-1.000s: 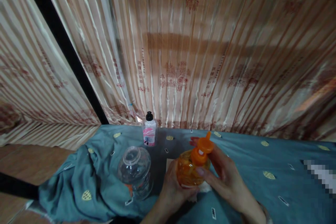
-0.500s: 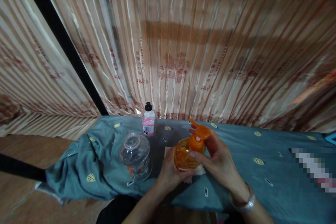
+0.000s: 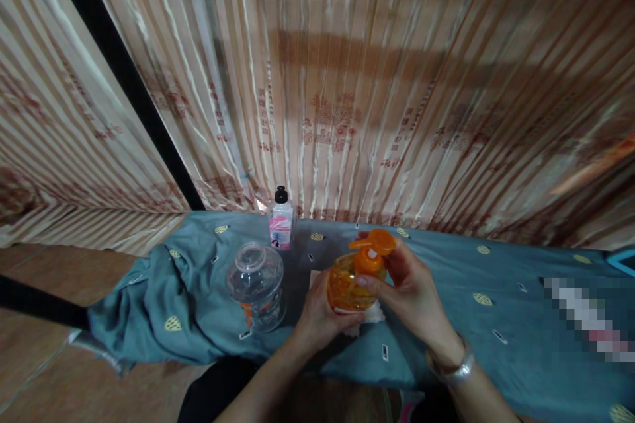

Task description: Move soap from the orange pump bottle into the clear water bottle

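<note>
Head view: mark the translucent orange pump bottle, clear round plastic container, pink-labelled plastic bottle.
Translucent orange pump bottle [image 3: 344, 286], head view: body below the pump.
Clear round plastic container [image 3: 256, 287], head view: its clear wall.
Pink-labelled plastic bottle [image 3: 281, 223], head view: front label.

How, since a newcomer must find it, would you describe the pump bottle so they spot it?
Before the curtain lies a teal cloth. Near its front edge, the left hand and right hand hold the pump bottle. Unlike the clear jar and black-capped bottle to its left, it is amber with an orange pump.
</note>
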Demonstrator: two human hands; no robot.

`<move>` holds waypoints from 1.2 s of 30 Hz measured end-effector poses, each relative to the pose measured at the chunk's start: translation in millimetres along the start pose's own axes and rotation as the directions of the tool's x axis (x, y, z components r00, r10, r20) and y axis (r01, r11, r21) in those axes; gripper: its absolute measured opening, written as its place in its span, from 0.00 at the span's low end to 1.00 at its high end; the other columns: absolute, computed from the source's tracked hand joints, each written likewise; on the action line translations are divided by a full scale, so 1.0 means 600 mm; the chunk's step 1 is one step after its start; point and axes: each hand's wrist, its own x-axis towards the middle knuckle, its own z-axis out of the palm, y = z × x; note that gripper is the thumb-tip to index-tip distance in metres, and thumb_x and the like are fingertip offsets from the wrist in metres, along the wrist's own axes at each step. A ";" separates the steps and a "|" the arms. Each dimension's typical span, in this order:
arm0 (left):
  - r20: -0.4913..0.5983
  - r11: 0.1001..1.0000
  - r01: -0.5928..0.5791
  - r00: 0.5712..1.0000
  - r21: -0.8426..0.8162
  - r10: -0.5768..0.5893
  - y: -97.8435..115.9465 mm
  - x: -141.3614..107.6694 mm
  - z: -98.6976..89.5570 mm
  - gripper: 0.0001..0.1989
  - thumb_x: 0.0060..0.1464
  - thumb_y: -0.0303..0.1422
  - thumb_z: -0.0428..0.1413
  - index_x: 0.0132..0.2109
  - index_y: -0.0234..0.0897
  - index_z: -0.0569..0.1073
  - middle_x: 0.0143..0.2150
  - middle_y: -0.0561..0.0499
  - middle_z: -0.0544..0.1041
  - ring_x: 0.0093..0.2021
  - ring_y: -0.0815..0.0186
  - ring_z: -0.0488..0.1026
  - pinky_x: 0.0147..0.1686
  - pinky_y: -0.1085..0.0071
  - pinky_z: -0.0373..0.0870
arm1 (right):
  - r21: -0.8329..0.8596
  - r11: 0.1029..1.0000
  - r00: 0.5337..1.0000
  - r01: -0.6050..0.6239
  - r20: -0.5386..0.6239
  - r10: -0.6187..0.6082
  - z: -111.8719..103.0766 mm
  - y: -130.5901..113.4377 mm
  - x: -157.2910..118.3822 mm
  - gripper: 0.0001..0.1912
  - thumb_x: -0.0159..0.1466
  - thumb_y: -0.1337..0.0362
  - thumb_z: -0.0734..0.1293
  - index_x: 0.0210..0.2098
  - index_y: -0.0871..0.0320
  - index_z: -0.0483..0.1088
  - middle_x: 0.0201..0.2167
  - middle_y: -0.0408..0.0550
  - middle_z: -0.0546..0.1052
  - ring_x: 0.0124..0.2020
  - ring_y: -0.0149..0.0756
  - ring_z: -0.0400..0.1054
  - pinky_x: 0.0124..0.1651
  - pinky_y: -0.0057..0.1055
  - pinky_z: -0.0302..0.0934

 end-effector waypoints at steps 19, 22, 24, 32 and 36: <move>0.032 0.999 -0.035 0.999 -0.001 0.035 0.001 0.001 -0.002 0.37 0.36 0.37 0.69 0.54 0.39 0.65 0.49 0.47 0.73 0.50 0.55 0.71 0.51 0.58 0.69 | -0.172 0.984 0.989 0.049 0.146 -0.024 -0.011 -0.028 -0.001 0.16 0.64 0.59 0.62 0.52 0.47 0.66 0.50 0.44 0.72 0.53 0.36 0.64 0.56 0.33 0.58; 0.022 0.999 -0.038 0.999 0.014 0.037 0.000 0.001 -0.002 0.37 0.36 0.38 0.69 0.54 0.39 0.66 0.50 0.47 0.73 0.50 0.55 0.71 0.51 0.58 0.68 | -0.127 0.990 0.991 0.057 0.125 -0.041 -0.011 -0.023 -0.002 0.21 0.60 0.59 0.67 0.53 0.48 0.64 0.50 0.46 0.72 0.52 0.38 0.66 0.58 0.37 0.58; 0.018 0.999 -0.039 0.999 0.018 0.038 0.000 0.001 -0.002 0.36 0.37 0.38 0.69 0.54 0.39 0.66 0.50 0.47 0.73 0.50 0.55 0.71 0.51 0.58 0.69 | -0.098 0.995 0.998 0.033 0.049 -0.029 -0.006 -0.012 -0.002 0.25 0.55 0.59 0.72 0.51 0.47 0.64 0.47 0.45 0.73 0.48 0.39 0.68 0.54 0.39 0.62; 0.011 0.998 -0.054 0.999 0.034 0.053 -0.002 0.001 0.000 0.39 0.35 0.37 0.70 0.55 0.38 0.65 0.51 0.46 0.73 0.50 0.55 0.71 0.51 0.58 0.68 | -0.133 0.991 0.992 0.025 0.123 -0.009 -0.008 -0.022 -0.002 0.11 0.62 0.59 0.65 0.45 0.48 0.69 0.42 0.43 0.74 0.45 0.35 0.67 0.50 0.33 0.62; 0.013 0.997 -0.061 0.998 0.037 0.061 0.000 0.001 -0.002 0.38 0.37 0.38 0.69 0.55 0.38 0.65 0.50 0.45 0.73 0.50 0.54 0.71 0.51 0.57 0.68 | -0.072 0.997 0.991 0.037 0.129 -0.028 -0.008 -0.018 -0.003 0.15 0.59 0.58 0.68 0.46 0.48 0.67 0.42 0.43 0.74 0.44 0.35 0.68 0.50 0.32 0.62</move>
